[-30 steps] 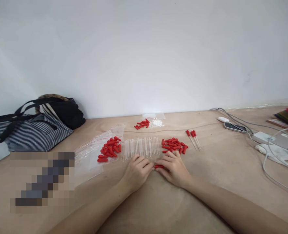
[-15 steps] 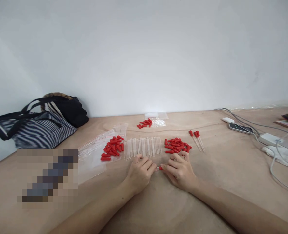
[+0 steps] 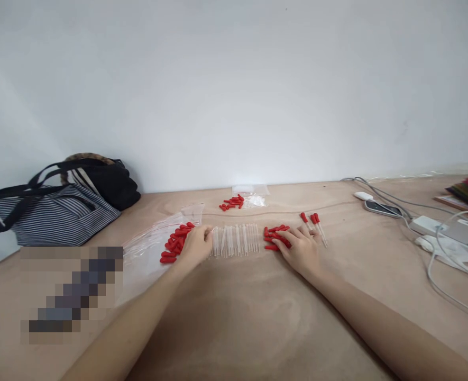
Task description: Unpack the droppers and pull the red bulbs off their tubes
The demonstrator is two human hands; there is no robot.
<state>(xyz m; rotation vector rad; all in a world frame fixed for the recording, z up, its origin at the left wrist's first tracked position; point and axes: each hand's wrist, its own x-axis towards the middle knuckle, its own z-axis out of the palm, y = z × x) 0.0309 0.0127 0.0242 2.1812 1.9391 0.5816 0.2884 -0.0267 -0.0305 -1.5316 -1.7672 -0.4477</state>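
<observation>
My left hand (image 3: 198,242) is at the left end of a row of clear dropper tubes (image 3: 236,241). Its fingers are pinched at the upper end of a tube there, partly hidden by the hand. Over the right pile of red rubber bulbs (image 3: 271,239) lies my right hand (image 3: 304,248), thumb and forefinger apart with bulbs between them. Just beyond it rest several droppers with red bulbs fitted (image 3: 316,219), their stems partly covered by the hand. Another pile of red bulbs (image 3: 173,244) sits left of the tubes, behind my left hand.
Clear plastic bags (image 3: 148,254) lie at the left. Farther back are small red bulbs (image 3: 232,202) and short clear tubes (image 3: 255,201). A striped bag (image 3: 67,211) stands at far left. White cables (image 3: 436,275), a phone-like device (image 3: 382,208) and a power strip (image 3: 424,225) occupy the right.
My hands have parted from the red-bulbed piece they held together at the front. The left moved up-left to the tubes, the right forward onto the bulb pile. The view shifted slightly.
</observation>
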